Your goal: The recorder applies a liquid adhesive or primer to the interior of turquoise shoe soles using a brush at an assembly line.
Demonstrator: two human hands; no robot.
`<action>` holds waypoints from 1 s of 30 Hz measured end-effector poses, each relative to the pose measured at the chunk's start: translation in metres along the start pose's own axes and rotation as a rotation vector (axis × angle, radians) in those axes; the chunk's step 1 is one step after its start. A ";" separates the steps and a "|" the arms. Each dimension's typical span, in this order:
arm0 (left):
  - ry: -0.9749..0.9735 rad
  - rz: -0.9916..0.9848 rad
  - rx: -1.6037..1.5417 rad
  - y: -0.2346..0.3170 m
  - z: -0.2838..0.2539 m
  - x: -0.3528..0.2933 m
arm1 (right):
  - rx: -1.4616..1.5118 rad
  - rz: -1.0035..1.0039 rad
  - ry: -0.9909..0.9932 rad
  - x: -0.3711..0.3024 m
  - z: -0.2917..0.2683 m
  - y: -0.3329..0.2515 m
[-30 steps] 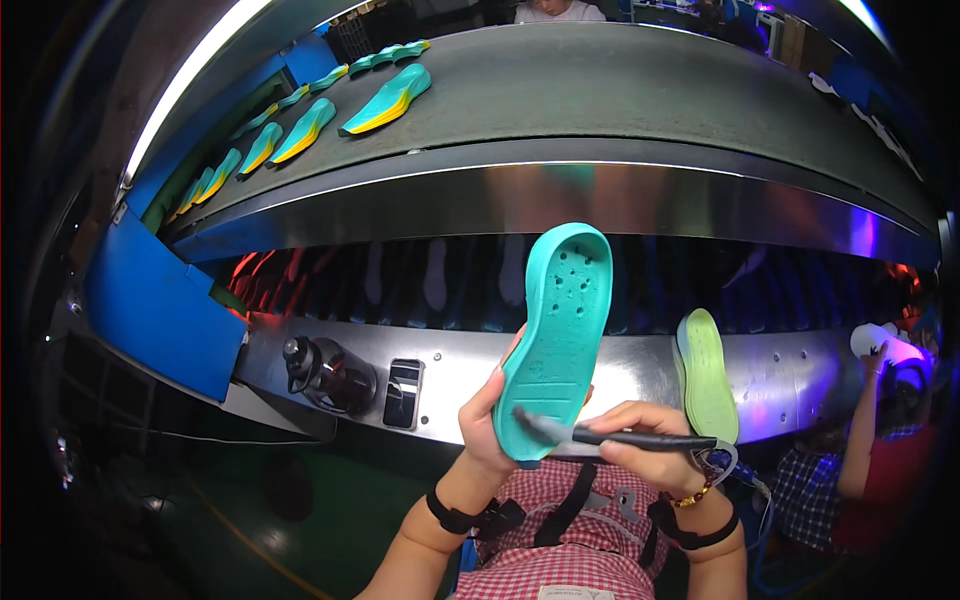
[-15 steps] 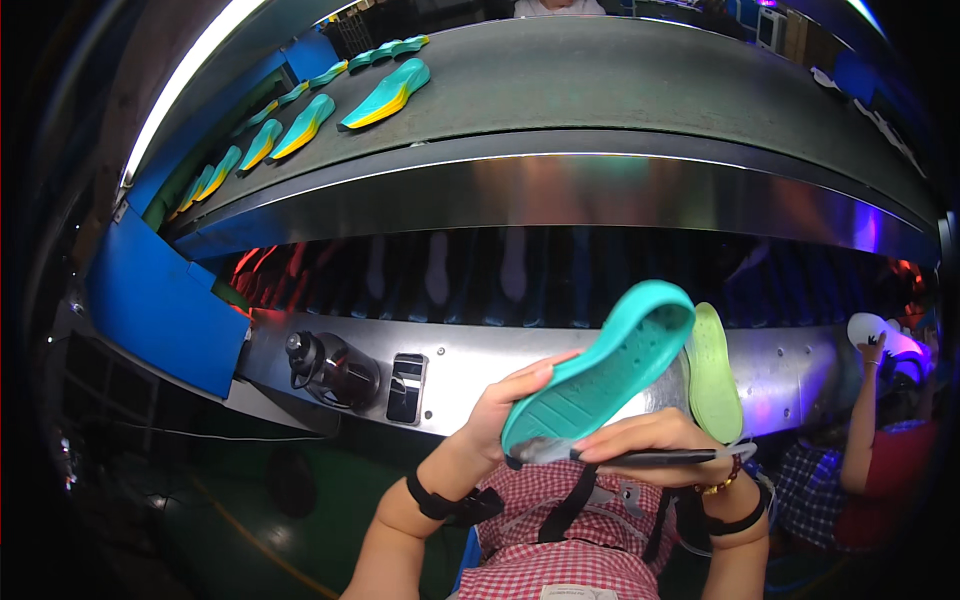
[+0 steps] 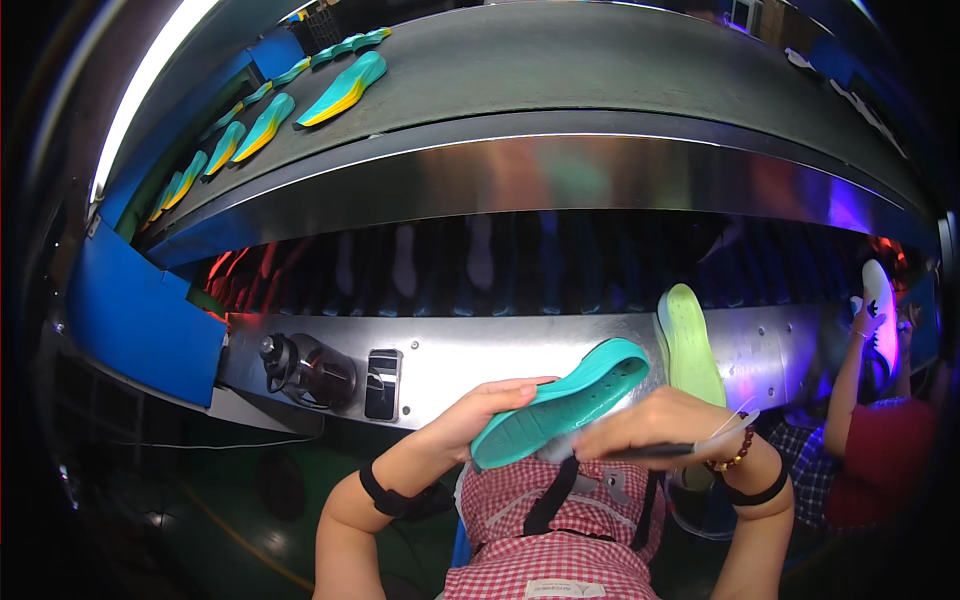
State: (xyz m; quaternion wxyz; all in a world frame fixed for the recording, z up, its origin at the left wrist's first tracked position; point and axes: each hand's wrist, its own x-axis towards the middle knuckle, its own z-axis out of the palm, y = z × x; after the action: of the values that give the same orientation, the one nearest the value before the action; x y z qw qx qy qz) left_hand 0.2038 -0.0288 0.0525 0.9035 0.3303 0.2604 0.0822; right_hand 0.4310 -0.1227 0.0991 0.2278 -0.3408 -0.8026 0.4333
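Observation:
My left hand (image 3: 490, 408) grips the heel end of a teal shoe sole (image 3: 545, 412) by its left side, with the hollow inner face turned up and wet-looking. In my right hand (image 3: 650, 425) is a brush (image 3: 645, 451) with a dark handle and pale bristles. Its bristles are blurred and lie at the sole's near edge; whether they touch it I cannot tell. Just beyond my right hand, a lime-green sole (image 3: 692, 345) rests on the metal ledge, its lower end partly hidden by that hand.
Across the ledge (image 3: 500, 345), a dark bottle (image 3: 310, 372) and a phone (image 3: 382, 384) stand at left. Above runs a conveyor belt (image 3: 560, 65) carrying teal-and-yellow soles (image 3: 265, 128). A clear container (image 3: 697, 510) sits below my right wrist. At right, a co-worker's hand (image 3: 868, 318) holds a white sole (image 3: 881, 300).
The teal sole has tilted flatter and dropped lower, showing more of its inside. My right hand has turned with the brush. The co-worker's white sole now stands upright.

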 end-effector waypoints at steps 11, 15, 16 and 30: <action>0.086 0.018 0.134 0.000 -0.006 -0.002 | -0.127 0.029 0.153 -0.013 0.000 0.022; 0.120 0.041 0.127 0.006 -0.007 -0.006 | -0.174 0.092 0.052 -0.018 0.006 0.028; 0.120 0.040 0.128 0.006 -0.007 -0.005 | -0.011 0.152 0.063 -0.017 0.008 0.025; 0.231 0.257 0.264 -0.019 0.006 0.026 | 0.270 0.378 0.543 0.046 0.022 0.014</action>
State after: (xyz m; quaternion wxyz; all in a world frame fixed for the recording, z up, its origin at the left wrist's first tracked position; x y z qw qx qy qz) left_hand 0.2289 -0.0380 0.0333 0.7987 0.4645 0.3265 0.1992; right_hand 0.3906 -0.0957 0.0790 0.3916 -0.5530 -0.5710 0.4634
